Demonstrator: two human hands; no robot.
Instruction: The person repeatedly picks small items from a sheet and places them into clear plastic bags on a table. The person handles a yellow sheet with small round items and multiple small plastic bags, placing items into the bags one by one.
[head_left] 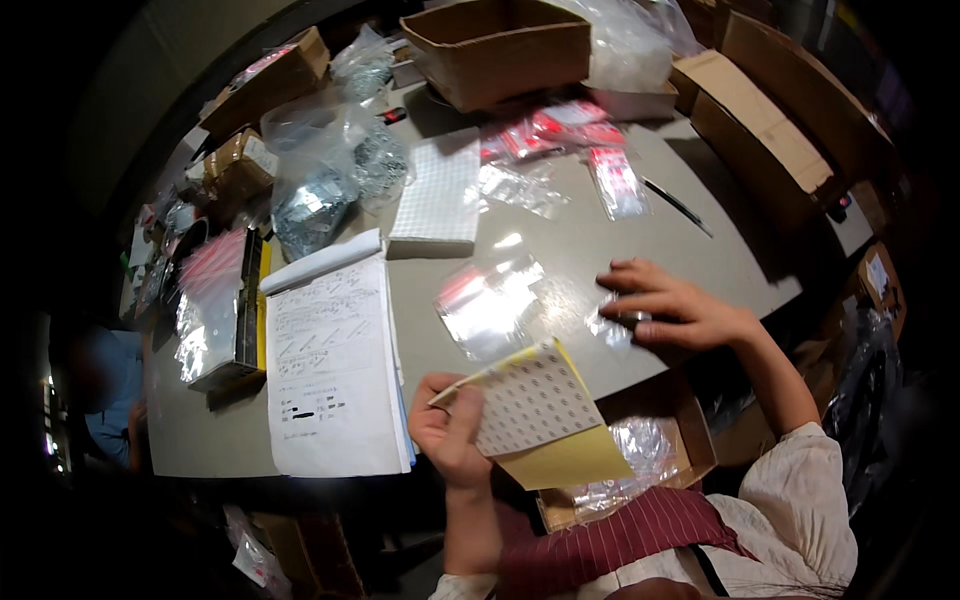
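A sheet of small printed stickers on yellow backing (535,402) is at the near edge of the table (590,235), pinched between the thumb and fingers of the left hand (450,432), while the right hand (668,306) is to its right, low over the tabletop with fingers spread, and whether they grip the small shiny thing beneath cannot be told. Just beyond the sheet lie clear plastic bags (487,306), with an open notepad (330,375) to the left and an open cardboard box (697,428) on the near right. Farther off are a white stack (437,190), a dark pen (680,208) and red-and-clear packets (565,128).
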